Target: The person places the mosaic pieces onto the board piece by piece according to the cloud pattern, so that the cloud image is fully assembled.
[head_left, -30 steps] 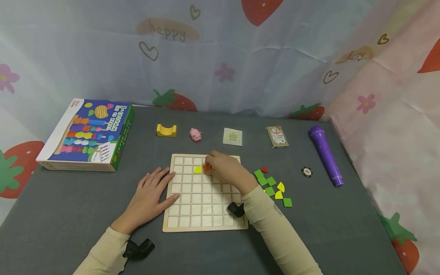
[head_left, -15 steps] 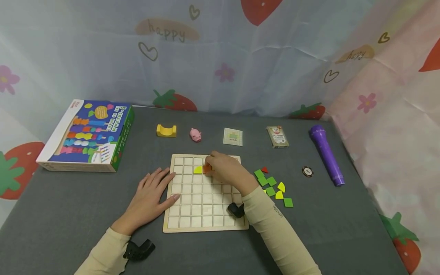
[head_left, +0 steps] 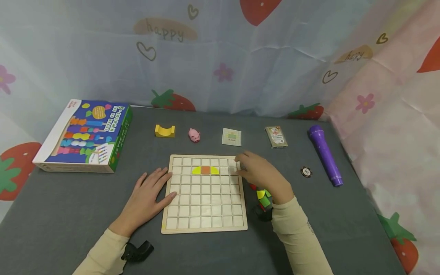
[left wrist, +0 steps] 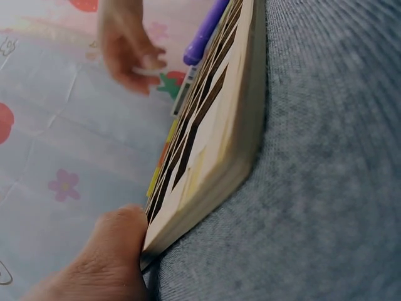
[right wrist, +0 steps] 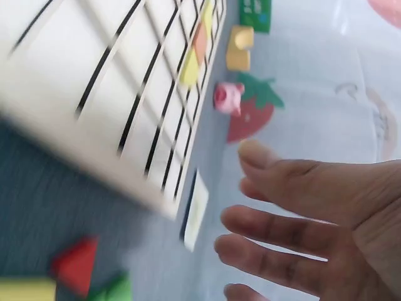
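Note:
A wooden grid board [head_left: 206,198] lies on the dark cloth. In one of its upper rows an orange square [head_left: 205,170] sits between two yellow quarter-round pieces, the left one [head_left: 196,170] and the right one [head_left: 214,170]. My left hand [head_left: 146,200] rests along the board's left edge, fingers extended and touching it. Over the upper right edge hovers my right hand [head_left: 259,172], its fingers apart and holding nothing, as the right wrist view shows. Beneath that wrist are loose pieces: a green one [head_left: 265,201], a yellow one [head_left: 261,194] and a red one [head_left: 253,186]; others are hidden.
Behind the board stand a yellow block [head_left: 165,131], a pink pig [head_left: 194,135], a pattern card [head_left: 232,137] and a card box [head_left: 276,137]. To the right lie a poker chip [head_left: 306,172] and a purple tube [head_left: 325,156]. A game box [head_left: 84,135] is far left.
My right hand has let go of the pieces in the upper row and moved right, uncovering the orange square and the second yellow piece. My left hand has stayed on the board's edge.

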The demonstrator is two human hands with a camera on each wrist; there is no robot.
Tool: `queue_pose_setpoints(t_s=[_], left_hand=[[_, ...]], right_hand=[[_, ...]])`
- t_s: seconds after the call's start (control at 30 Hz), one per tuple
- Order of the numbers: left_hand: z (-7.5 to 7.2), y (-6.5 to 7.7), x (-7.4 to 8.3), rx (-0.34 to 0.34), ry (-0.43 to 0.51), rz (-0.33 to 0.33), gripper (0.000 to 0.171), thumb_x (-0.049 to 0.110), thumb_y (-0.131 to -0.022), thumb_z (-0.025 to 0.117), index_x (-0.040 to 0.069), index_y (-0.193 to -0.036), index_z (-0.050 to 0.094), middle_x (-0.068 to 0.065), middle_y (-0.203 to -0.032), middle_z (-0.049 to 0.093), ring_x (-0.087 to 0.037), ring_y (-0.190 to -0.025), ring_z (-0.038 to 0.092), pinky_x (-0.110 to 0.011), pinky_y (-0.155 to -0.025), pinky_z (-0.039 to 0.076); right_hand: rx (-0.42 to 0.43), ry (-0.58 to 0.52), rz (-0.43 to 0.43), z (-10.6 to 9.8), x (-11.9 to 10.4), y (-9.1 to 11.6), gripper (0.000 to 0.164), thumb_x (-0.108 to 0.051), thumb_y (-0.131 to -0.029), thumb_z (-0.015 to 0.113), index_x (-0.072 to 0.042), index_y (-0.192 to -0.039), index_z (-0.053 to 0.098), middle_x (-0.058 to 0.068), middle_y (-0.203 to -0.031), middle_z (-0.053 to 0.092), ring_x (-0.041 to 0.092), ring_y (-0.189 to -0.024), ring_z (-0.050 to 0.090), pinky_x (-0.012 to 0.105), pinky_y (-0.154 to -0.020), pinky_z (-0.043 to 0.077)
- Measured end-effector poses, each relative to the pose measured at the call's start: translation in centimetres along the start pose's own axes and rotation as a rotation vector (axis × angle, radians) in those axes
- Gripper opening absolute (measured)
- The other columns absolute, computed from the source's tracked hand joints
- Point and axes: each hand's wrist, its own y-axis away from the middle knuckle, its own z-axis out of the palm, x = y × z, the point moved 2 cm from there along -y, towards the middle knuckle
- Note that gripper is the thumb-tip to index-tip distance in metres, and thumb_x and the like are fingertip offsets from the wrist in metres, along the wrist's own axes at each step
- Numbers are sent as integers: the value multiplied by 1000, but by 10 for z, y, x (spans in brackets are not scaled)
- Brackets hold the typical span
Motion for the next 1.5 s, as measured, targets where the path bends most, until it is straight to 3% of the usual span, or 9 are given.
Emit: queue_pose_setpoints(t_s=[0.13, 0.33, 0.57, 0.87, 1.23, 1.5], left_hand=[[0, 0, 0, -9, 1, -13, 68, 53, -90, 58, 13, -143, 46, -11, -149, 41, -31, -140, 32, -57, -113, 15], [-1, -1, 2, -18, 1, -18, 67, 53, -91, 57, 13, -143, 45, -11, -149, 40, -31, -140, 32, -57, -113, 15], [-2, 1, 0, 6, -3, -22, 66, 52, -90, 59, 14, -142, 47, -13, -148, 40, -34, -141, 29, -57, -113, 16], [-1, 1, -2, -14, -55, -46, 66, 55, -91, 54, 16, -144, 44, -15, -149, 37, -36, -141, 25, -63, -110, 13], [-1, -1, -2, -40, -44, -52, 67, 57, -92, 52, 17, -145, 43, -15, -150, 36, -35, -142, 25, -63, -111, 12], [-2, 1, -1, -21, -33, -48, 66, 55, -91, 54, 17, -144, 44, -14, -149, 37, -35, -141, 26, -63, -111, 12]], right_hand=[[-20, -44, 38, -4, 22, 24, 33, -16, -92, 65, -5, -123, 60, 11, -121, 58, 23, -101, 60, 40, -85, 51], [-26, -76, 64, -3, 65, 55, 24, -6, -90, 64, 0, -113, 64, 15, -112, 61, 31, -99, 61, 45, -83, 51], [-27, -75, 106, 8, 99, 74, 31, -7, -81, 74, -1, -110, 65, 12, -100, 60, 26, -91, 57, 46, -80, 49], [46, -114, 87, 17, 109, 76, 28, -3, -82, 71, -1, -110, 64, 10, -93, 58, 23, -85, 54, 41, -74, 47], [59, -127, 119, 20, 108, 76, 29, -10, -84, 72, 0, -110, 63, 11, -96, 58, 23, -86, 55, 43, -76, 47], [78, -127, 106, 23, 108, 73, 22, -10, -88, 68, 1, -106, 63, 13, -96, 61, 26, -88, 59, 45, -78, 50]])
